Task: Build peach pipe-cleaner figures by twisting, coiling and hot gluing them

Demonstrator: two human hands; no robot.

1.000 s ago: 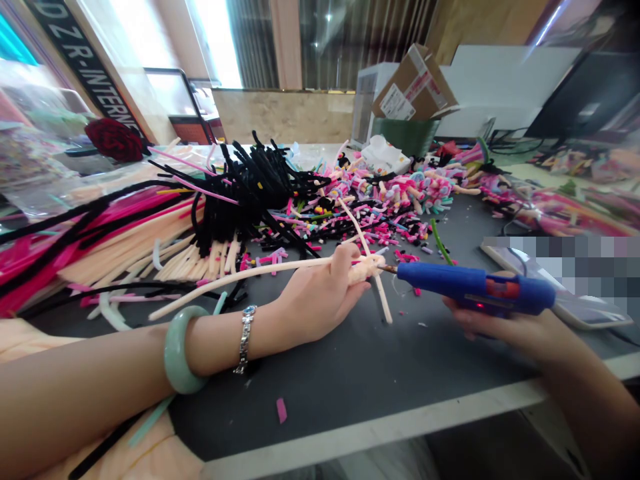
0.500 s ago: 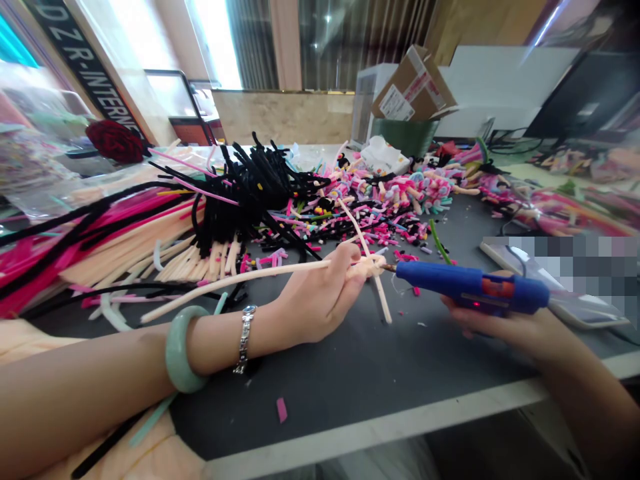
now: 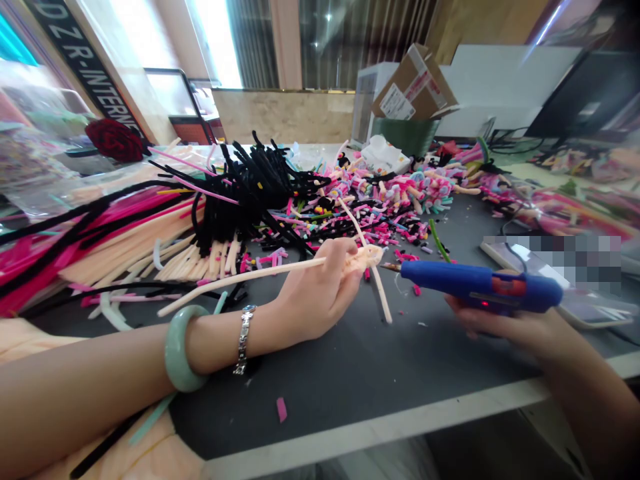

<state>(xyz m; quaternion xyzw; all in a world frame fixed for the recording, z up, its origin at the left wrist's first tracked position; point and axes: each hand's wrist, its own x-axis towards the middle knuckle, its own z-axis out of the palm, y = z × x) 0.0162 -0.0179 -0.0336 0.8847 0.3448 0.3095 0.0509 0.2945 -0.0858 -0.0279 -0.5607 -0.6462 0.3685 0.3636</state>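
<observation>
Dark gray table [image 3: 320, 400], littered; cardboard box [image 3: 415, 87] behind. Left hand [image 3: 317, 290] pinches cream pipe cleaner [image 3: 245, 277], fuzzy, bunched near fingertips; right hand [image 3: 510, 327] grips blue glue gun [image 3: 445, 276].

A tilted cardboard box [image 3: 417, 87] rises above a green bin [image 3: 406, 133], well apart from a dark-red rose [image 3: 114, 140].

The blue glue gun [image 3: 455, 280], red light [image 3: 485, 303] lit, is nearly level — tip [image 3: 393, 267] just beside the fuzzy cream piece [image 3: 366, 258].
</observation>
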